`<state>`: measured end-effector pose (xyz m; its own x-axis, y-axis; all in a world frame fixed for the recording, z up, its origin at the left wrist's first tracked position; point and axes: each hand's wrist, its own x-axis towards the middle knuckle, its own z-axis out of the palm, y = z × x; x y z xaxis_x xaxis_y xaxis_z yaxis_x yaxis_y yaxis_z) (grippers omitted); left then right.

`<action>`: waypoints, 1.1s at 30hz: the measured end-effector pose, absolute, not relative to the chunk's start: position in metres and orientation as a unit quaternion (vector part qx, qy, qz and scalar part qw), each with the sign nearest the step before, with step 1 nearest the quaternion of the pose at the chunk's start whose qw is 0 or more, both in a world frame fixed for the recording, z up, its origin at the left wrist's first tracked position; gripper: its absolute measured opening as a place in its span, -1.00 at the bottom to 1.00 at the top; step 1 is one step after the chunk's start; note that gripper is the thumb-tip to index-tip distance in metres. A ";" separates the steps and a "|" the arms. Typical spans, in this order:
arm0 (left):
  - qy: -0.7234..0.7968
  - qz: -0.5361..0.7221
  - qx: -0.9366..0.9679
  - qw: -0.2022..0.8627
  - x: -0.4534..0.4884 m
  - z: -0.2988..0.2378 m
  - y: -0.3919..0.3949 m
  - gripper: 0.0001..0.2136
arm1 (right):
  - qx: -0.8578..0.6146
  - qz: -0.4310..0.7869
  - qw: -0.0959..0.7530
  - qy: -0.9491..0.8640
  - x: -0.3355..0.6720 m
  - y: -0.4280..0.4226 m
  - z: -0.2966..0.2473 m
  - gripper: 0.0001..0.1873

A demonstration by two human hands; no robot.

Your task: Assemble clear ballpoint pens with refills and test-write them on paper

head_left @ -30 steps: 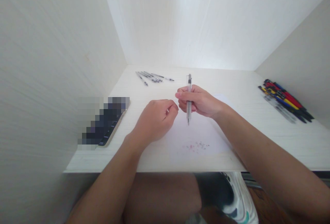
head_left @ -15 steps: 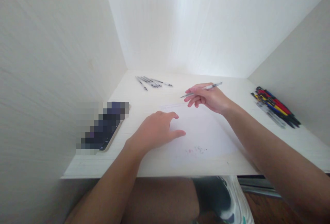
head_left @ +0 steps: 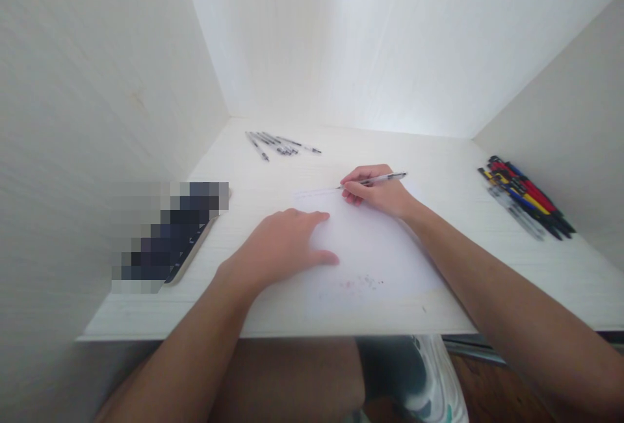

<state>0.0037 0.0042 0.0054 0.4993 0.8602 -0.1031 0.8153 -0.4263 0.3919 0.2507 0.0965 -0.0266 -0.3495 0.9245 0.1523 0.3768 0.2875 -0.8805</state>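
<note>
A white sheet of paper (head_left: 375, 247) lies on the desk, with faint lines of writing along its top edge and small reddish and dark specks near its bottom. My right hand (head_left: 375, 192) grips a clear pen (head_left: 387, 177) between thumb and fingers, its tip at the paper's upper edge beside the writing. Resting on the sheet's left side, my left hand (head_left: 287, 244) has its thumb and forefinger spread apart and holds nothing.
Several clear pens (head_left: 280, 142) lie at the back left of the white desk (head_left: 263, 319). On the right is a pile of coloured pens (head_left: 526, 199). A phone (head_left: 188, 234), partly pixelated, lies at the left. White panels enclose the desk at the back and sides.
My right hand has lowered the pen from above the paper's top edge, bringing its tip to the writing. The left hand stays on the paper. The whole view has shifted slightly.
</note>
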 end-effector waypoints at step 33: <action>0.502 0.012 0.845 0.185 0.005 -0.001 0.010 -0.26 | -0.484 0.336 0.341 -0.732 0.249 0.103 -0.036 -0.79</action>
